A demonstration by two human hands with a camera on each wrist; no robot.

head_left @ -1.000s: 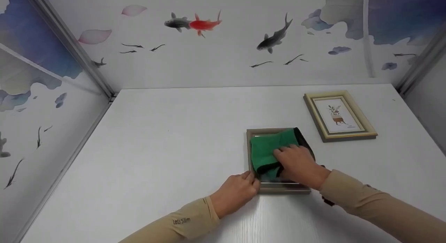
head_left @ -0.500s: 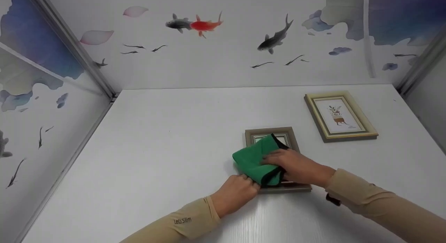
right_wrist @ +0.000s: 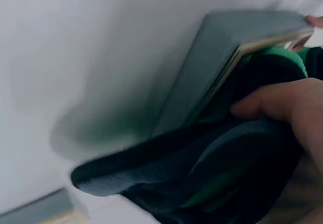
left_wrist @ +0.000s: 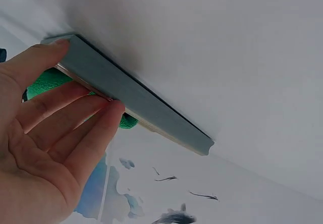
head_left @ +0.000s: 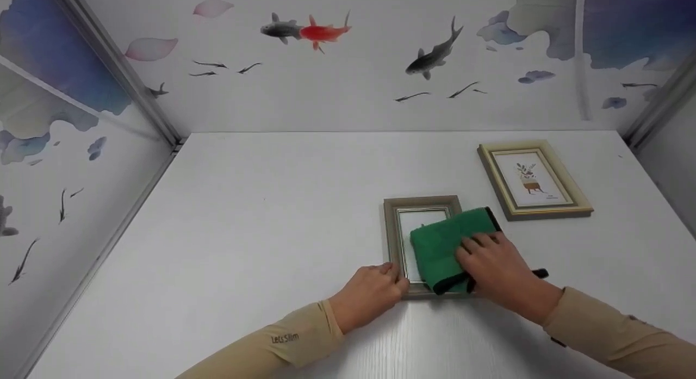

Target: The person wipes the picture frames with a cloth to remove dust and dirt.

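Observation:
A brownish-grey picture frame (head_left: 392,232) lies face up on the white table, its lower right part covered by a folded green cloth (head_left: 441,246) with black edging. At the frame's near left corner, my left hand (head_left: 370,292) pinches the edge; the left wrist view has the thumb on the outer side (left_wrist: 101,67) and the fingertips along the front edge. My right hand (head_left: 503,271) grips the cloth and presses it on the frame's right side. In the right wrist view, dark folds of cloth (right_wrist: 202,168) hang past the frame's edge below the thumb.
A second picture frame (head_left: 580,205), gold-coloured with a potted-plant print, lies on the table (head_left: 261,227) to the back right. White panels (head_left: 348,96) painted with fish and leaves stand behind the table and at its left.
The right hand has swept the cloth leftward and down over the frame, then back to the right, uncovering the frame's left part. My left hand keeps its place at the corner.

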